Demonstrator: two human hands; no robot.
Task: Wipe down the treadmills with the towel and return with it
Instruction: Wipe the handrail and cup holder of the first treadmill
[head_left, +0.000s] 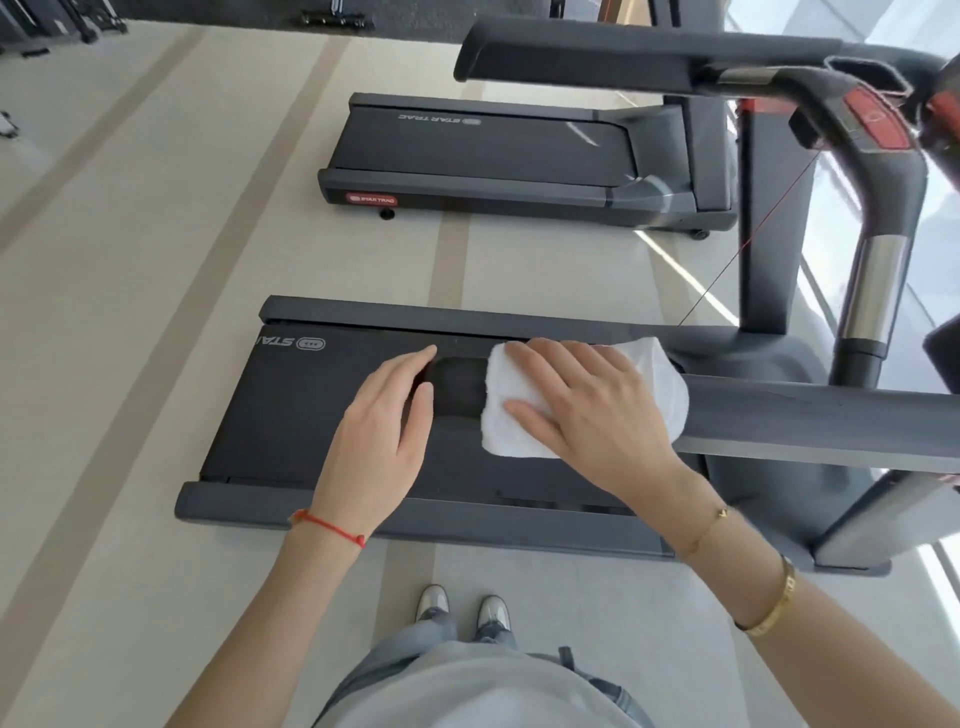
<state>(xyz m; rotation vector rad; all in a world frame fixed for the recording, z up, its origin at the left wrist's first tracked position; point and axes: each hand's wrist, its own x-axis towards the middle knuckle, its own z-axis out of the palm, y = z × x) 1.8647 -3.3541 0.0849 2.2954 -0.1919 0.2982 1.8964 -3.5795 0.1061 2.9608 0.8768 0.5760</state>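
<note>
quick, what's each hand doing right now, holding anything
Left hand: open, fingers straight, on the end of the near handrail, holding nothing.
Right hand: open, fingers spread flat, pressing the white towel onto that handrail.

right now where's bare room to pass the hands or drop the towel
Free: the dark belt of the near grey treadmill, from its logo end to the left hand, and the beige floor strip between both treadmills. Crowded: the console end, where the right hand presses the white folded towel onto the grey handrail.
</note>
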